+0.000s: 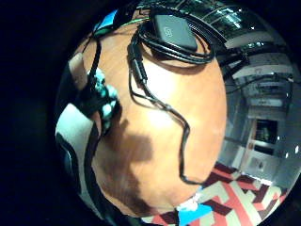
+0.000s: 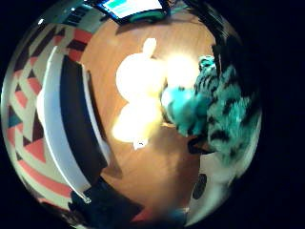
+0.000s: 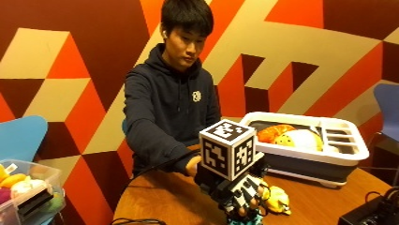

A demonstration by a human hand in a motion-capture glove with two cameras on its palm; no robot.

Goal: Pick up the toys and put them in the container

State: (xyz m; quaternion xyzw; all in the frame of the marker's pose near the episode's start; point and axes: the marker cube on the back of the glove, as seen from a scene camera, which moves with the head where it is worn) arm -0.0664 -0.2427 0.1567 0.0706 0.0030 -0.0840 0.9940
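The teal striped toy [image 2: 209,109] sits clamped in your gloved right hand [image 3: 240,199] just above the table [image 3: 168,199], so you can carry it to the container [image 3: 312,154] behind.

A teal, black-striped plush toy [image 2: 217,114] sits in my grip; yellow toys [image 3: 276,199] lie on the table, others fill the white-rimmed container [image 3: 349,152]

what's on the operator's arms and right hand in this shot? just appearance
Both arms are covered by the long sleeves of a dark navy hooded sweatshirt with a small white chest logo. The right hand wears a black glove carrying black-and-white checker-patterned panels; the palm views show black straps and white plastic at its edge. The other hand isn't visible.
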